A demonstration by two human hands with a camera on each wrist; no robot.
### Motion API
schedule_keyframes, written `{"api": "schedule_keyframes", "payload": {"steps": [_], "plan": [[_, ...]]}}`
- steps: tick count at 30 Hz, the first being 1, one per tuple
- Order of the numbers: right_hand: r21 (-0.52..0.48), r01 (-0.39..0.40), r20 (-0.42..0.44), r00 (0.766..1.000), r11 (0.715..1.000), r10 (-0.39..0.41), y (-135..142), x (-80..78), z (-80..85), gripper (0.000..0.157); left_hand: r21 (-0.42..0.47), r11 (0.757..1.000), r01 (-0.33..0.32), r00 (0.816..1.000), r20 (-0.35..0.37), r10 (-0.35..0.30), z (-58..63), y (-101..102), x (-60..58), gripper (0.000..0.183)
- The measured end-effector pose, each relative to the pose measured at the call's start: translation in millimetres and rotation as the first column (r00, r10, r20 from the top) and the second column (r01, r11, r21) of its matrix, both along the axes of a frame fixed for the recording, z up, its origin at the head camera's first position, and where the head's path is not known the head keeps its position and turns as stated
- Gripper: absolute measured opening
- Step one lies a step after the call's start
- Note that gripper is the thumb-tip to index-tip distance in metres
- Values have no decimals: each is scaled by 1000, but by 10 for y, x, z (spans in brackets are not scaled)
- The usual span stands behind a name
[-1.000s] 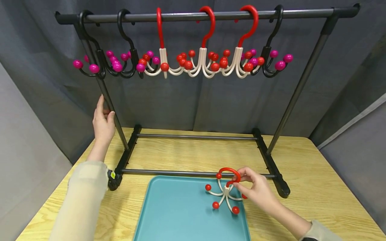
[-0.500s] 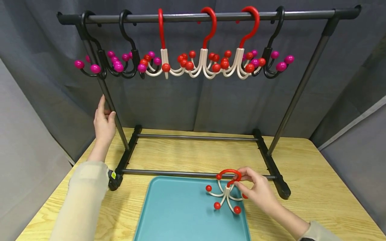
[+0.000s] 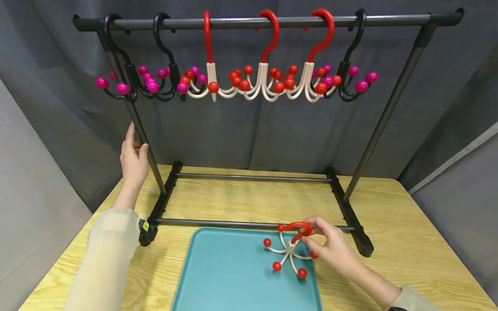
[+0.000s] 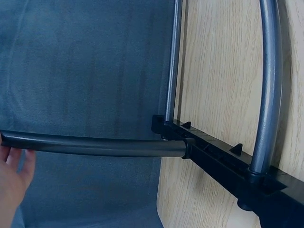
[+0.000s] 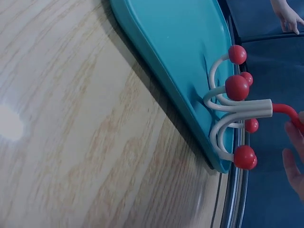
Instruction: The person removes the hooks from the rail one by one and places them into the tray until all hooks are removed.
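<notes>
A hanger (image 3: 290,249) has a red hook, white curved prongs and red ball tips. My right hand (image 3: 330,245) pinches its red hook between thumb and fingers, at the right side of the teal tray (image 3: 233,255). In the right wrist view, the hanger's prongs (image 5: 223,114) are over the tray's corner; I cannot tell whether they touch it. My left hand (image 3: 134,162) holds the left post (image 3: 154,166) of a dark metal rack, thumb on one side and fingers partly hidden behind. The left wrist view shows fingertips (image 4: 28,164) against the post.
On the rack's top bar (image 3: 233,23) hang red-hooked white hangers (image 3: 263,73) and black hangers (image 3: 344,71) with magenta tips, several in all. The rack's black feet (image 3: 350,216) stand on the wooden table (image 3: 241,198). Grey curtain (image 3: 218,134) is behind.
The hanger's red hook has tipped slightly lower, still pinched in my right hand. My left hand stays on the post.
</notes>
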State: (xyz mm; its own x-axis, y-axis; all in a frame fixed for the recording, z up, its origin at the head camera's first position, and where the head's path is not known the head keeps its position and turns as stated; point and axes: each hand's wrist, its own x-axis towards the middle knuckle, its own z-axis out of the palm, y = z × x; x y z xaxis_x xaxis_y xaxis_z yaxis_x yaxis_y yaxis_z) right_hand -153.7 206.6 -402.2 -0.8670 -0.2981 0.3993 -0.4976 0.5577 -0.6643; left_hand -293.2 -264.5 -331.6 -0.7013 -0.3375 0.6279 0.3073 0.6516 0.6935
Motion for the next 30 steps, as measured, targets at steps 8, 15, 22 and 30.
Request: {"api": "schedule_keyframes", "payload": {"steps": [8, 15, 22, 30], "plan": [[37, -45, -106, 993, 998, 48, 100, -39, 278, 54, 0, 1000, -1, 1000, -1, 1, -1, 8, -2, 60], [80, -41, -305, 950, 996, 64, 220, -229, 724, 44, -2, 1000, 3, 1000, -6, -3, -4, -2, 11, 60], [128, -12, -515, 854, 992, 77, 242, -349, 1215, 26, -2, 1000, -2, 1000, 0, 2, 4, 1, 18, 60], [177, -48, -658, 737, 983, 154, 161, -373, 1664, 38, -5, 1000, -8, 1000, 18, 9, 3, -2, 21, 59]]}}
